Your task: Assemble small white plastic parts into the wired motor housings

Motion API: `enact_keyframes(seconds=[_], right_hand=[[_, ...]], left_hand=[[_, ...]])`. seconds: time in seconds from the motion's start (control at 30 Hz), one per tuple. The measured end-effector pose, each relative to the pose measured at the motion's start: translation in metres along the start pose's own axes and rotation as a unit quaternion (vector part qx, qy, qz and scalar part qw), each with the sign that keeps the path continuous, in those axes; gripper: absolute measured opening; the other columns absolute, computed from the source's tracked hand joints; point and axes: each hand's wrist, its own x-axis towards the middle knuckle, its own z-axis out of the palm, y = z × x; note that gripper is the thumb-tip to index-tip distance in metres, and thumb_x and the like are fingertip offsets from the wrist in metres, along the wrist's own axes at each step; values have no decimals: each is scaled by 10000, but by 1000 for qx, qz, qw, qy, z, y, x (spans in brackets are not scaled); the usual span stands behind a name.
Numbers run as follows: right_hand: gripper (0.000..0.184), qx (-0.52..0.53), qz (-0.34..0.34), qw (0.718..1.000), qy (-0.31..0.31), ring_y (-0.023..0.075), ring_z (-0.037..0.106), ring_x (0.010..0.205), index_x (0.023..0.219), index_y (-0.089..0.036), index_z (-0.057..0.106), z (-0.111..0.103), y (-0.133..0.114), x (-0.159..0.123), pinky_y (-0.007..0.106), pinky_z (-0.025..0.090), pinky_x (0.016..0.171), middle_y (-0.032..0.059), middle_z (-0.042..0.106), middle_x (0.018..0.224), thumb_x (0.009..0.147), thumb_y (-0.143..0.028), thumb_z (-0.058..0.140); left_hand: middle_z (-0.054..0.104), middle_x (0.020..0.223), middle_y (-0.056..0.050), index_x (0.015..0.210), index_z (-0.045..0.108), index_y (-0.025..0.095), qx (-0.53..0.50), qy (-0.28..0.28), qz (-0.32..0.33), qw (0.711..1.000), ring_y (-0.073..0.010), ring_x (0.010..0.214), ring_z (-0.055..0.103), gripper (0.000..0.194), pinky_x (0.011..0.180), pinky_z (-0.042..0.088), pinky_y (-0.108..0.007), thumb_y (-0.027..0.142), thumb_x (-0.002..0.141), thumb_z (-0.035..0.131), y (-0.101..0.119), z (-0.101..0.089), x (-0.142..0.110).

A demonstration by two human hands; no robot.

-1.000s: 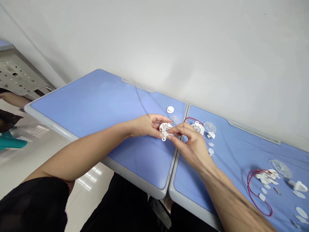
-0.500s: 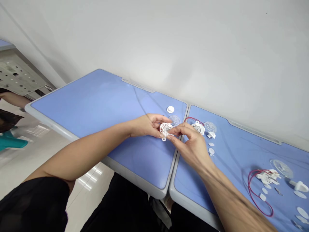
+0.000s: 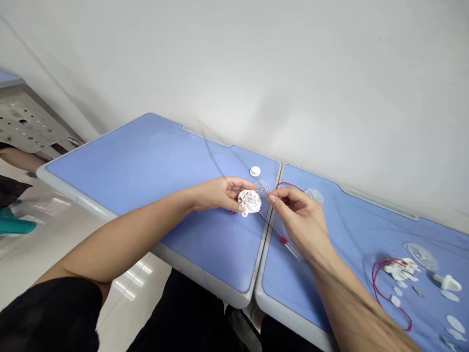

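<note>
My left hand (image 3: pixel 216 194) grips a round white plastic housing (image 3: pixel 249 202) by its edge, between thumb and fingers, above the left blue table. A small ring-shaped tab sticks out at the housing's near side. Just right of it, my right hand (image 3: pixel 298 215) is closed in a pinch; what sits between the fingertips, if anything, is too small to make out. A screwdriver (image 3: pixel 283 239) with a clear and red handle lies across the gap between the tables, its shaft reaching towards the housing. Behind the hands are a clear plastic disc (image 3: pixel 262 187) and a white knob (image 3: pixel 255 171).
On the right table (image 3: pixel 351 220) lie a second clear disc (image 3: pixel 314 196), a white part with red wire (image 3: pixel 403 270), a third clear disc (image 3: pixel 421 256), another white knob (image 3: pixel 449 282) and several small white pieces. A wall (image 3: pixel 278 73) rises behind. Another person's arm (image 3: pixel 24 159) shows at far left.
My right hand has drawn back from the housing to the right, still pinched. The screwdriver has come into view below it. My left hand keeps hold of the housing.
</note>
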Motion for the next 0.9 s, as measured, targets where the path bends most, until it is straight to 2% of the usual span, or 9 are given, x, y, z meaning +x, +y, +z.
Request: enact_keyframes(seconds=[0.13, 0.27, 0.5, 0.6, 0.7, 0.8, 0.9], right_hand=[[160, -10, 3, 1000, 1, 148, 529, 665, 729, -195, 669, 2, 1, 0, 298, 438, 668, 15, 633, 724, 784, -336, 617], [162, -10, 11, 1000, 6, 149, 521, 657, 732, -195, 667, 3, 1, 0, 300, 435, 666, 14, 624, 712, 779, -339, 612], [172, -4, 35, 999, 29, 155, 535, 680, 828, -192, 665, 2, 1, 0, 295, 432, 653, 18, 611, 755, 777, -333, 581], [139, -31, 45, 998, -1, 154, 526, 640, 766, -193, 664, 2, 7, 2, 295, 431, 627, 7, 596, 697, 745, -310, 592], [133, -65, 20, 998, -18, 156, 524, 620, 701, -195, 662, 6, 17, 5, 306, 431, 623, 10, 595, 669, 734, -294, 581], [143, -95, -19, 994, -44, 170, 545, 666, 710, -198, 677, 13, 24, 6, 323, 440, 659, 26, 612, 707, 746, -265, 556], [134, -89, -24, 994, -64, 184, 555, 700, 725, -211, 688, 13, 11, 4, 342, 447, 690, 28, 614, 707, 756, -251, 564]], left_hand=[[669, 972, -61, 1157, 600, 158, 11, 1, -3, 1000, -141, 834, 630, 622, 722, 502, -285, 61, 578, 804, 3, 3, -2], [649, 908, -42, 1163, 595, 163, 42, 17, -6, 999, -124, 763, 605, 542, 598, 469, -237, 135, 652, 773, 5, 4, -3], [656, 899, -51, 1114, 611, 144, 40, 63, -10, 997, -121, 702, 603, 472, 557, 430, -234, 186, 670, 765, 12, 4, -5], [662, 848, -52, 1080, 614, 123, 33, 101, 1, 994, -118, 673, 612, 427, 559, 431, -232, 214, 689, 758, 19, -3, -7], [645, 773, -28, 1091, 598, 127, 51, 125, 16, 991, -107, 602, 597, 416, 502, 391, -219, 237, 717, 743, 24, -12, -10], [639, 776, -26, 1090, 603, 138, 82, 107, -4, 991, -95, 565, 576, 397, 464, 353, -211, 252, 733, 733, 26, -16, -12], [641, 817, -33, 1062, 622, 143, 89, 91, -19, 992, -90, 574, 569, 370, 479, 370, -215, 258, 729, 733, 26, -14, -12]])
